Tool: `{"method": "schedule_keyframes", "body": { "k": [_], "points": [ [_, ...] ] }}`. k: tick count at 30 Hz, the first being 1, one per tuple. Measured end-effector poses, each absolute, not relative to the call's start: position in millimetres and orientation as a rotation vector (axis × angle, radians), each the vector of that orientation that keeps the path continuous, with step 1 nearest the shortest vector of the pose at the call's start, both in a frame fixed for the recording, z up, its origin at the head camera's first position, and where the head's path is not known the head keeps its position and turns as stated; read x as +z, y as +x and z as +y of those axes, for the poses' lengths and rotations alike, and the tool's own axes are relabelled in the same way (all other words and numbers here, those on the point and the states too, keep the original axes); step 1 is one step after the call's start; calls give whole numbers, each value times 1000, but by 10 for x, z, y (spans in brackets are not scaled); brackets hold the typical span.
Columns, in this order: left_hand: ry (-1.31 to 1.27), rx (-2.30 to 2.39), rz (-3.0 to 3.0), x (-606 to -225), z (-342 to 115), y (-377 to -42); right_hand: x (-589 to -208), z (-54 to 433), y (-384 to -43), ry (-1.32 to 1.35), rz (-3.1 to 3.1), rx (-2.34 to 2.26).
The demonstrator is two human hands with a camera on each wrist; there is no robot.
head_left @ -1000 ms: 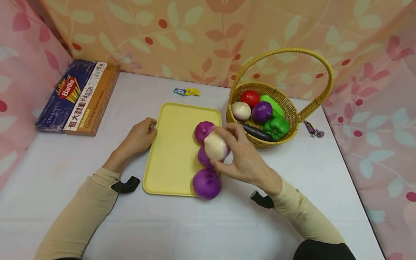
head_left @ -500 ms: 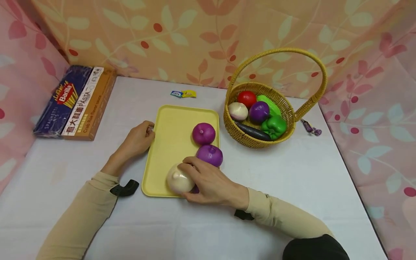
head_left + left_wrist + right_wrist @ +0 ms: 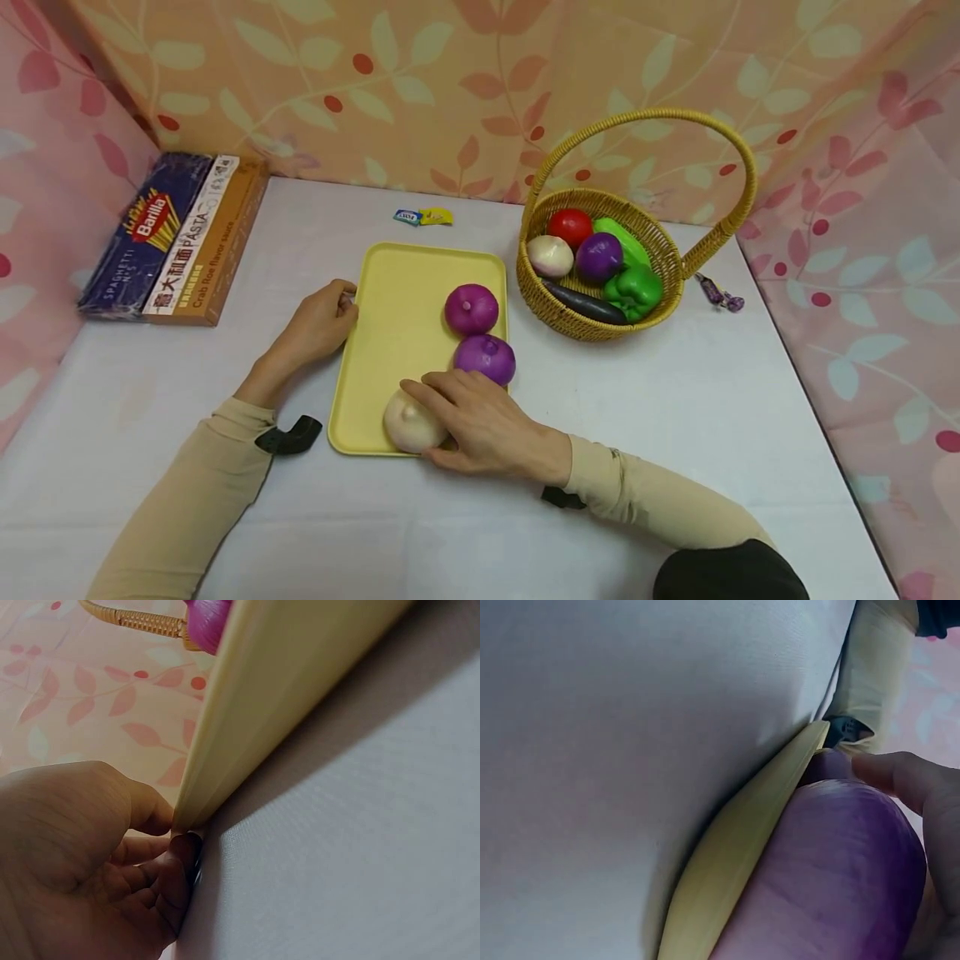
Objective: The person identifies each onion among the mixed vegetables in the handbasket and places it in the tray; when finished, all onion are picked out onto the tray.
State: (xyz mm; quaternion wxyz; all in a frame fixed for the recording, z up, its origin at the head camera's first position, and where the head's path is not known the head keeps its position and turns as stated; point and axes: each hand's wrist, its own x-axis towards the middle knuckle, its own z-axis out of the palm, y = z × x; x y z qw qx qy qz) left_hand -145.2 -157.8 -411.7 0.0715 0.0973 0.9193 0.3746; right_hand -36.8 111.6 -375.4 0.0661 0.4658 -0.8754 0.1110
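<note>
A pale yellow tray (image 3: 390,333) lies on the white table. My left hand (image 3: 318,321) grips its left rim; in the left wrist view the thumb is over the edge and curled fingers (image 3: 154,881) are beneath it. My right hand (image 3: 487,425) holds a white turnip (image 3: 412,423) low at the tray's front, fingers over its top and right side. Behind that hand, two purple onions (image 3: 471,309) sit along the tray's right side. In the right wrist view, a large purple onion (image 3: 840,862) sits by the tray edge under my hand; the head view hides it.
A wicker basket (image 3: 558,321) with a tall handle holds toy vegetables, including a tomato (image 3: 570,227), a green pepper (image 3: 633,292) and an eggplant (image 3: 585,303). Pasta boxes (image 3: 176,237) lie at the back left. Small wrapped candies (image 3: 423,217) lie behind the tray.
My right hand has carried the turnip from above the purple onions toward me and left, then lowered it onto the tray's front. My left hand stays on the rim.
</note>
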Motion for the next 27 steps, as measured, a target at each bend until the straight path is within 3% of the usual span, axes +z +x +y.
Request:
{"method": "schedule_keyframes", "body": {
  "k": [10,17,22,27],
  "points": [
    [290,1133,2761,-4110,-1576,-1449,-3515,1279,-533,1286,-2592,442],
    [285,1137,2749,-4110,-1581,-1448,-3247,1894,-1172,757,-2546,547],
    [286,1134,2759,-4129,-1585,-1447,-3315,2418,-1640,347,-2679,478],
    [294,1136,2768,-4131,-1584,-1445,-3422,2728,-1869,106,-2919,369]
  ]
}}
